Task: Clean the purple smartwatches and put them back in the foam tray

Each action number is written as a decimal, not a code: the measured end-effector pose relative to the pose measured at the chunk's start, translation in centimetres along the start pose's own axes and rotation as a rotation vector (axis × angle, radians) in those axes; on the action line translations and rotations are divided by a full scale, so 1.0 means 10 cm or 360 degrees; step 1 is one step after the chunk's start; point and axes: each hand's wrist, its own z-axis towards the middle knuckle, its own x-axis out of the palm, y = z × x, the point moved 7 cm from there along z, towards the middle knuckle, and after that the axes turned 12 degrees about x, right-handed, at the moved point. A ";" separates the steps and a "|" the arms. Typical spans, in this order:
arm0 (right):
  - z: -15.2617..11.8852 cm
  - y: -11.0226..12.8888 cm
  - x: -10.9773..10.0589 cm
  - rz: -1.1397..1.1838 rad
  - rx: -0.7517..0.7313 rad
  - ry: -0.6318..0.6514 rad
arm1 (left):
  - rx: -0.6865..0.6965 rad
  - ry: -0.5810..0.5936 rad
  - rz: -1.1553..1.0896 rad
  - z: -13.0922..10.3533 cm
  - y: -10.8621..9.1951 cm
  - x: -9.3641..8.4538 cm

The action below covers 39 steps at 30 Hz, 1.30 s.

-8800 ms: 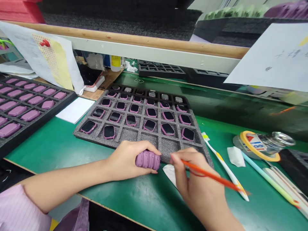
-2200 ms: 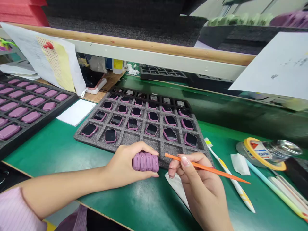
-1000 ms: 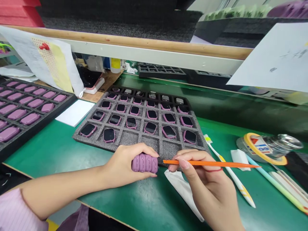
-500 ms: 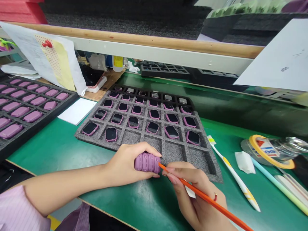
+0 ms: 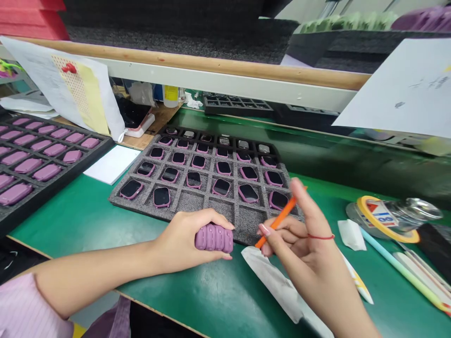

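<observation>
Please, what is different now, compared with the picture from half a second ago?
The right hand has moved the slim, straight orange stick rightward, away from the stack of ridged purple pieces, and swung its rear end up the picture. The left hand still grips the stack.

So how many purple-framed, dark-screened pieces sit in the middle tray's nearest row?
2: the first piece at the row's left end, the second piece next to it. Another may be hidden at the right end, behind the right hand.
</observation>
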 end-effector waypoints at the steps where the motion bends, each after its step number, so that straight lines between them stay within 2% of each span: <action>1: 0.00 -0.01 -0.04 0.0037 0.0032 -0.0037 | 0.0004 0.0002 0.0001 0.00 0.00 0.00; 6: -0.03 0.00 -0.16 0.0066 0.0077 -0.0193 | -0.0003 0.0014 -0.0005 -0.01 0.00 0.01; 11: 0.03 -0.03 0.01 -0.0529 -0.0166 -0.0107 | -0.0009 0.0019 0.0001 0.00 -0.01 0.02; 13: 0.03 -0.05 0.05 -0.0665 -0.0210 -0.0133 | -0.0024 0.0025 0.0006 0.00 -0.01 0.02; 17: -0.13 0.03 0.06 -0.0360 -0.0293 -0.0238 | -0.0015 0.0028 0.0041 0.01 -0.02 0.03; 20: -0.28 0.17 0.18 -0.0205 -0.0516 -0.0141 | 0.0012 0.0052 0.0073 0.01 -0.04 0.04; 24: -0.32 0.20 0.28 -0.0304 -0.0642 -0.0083 | 0.0062 0.0086 0.0134 0.01 -0.06 0.06; 36: -0.34 0.24 0.38 -0.0656 -0.0727 -0.0059 | 0.0178 0.0118 0.0269 -0.01 -0.08 0.12; 39: -0.31 0.24 0.36 -0.0656 -0.0666 -0.0109 | 0.0212 0.0120 0.0313 -0.01 -0.10 0.13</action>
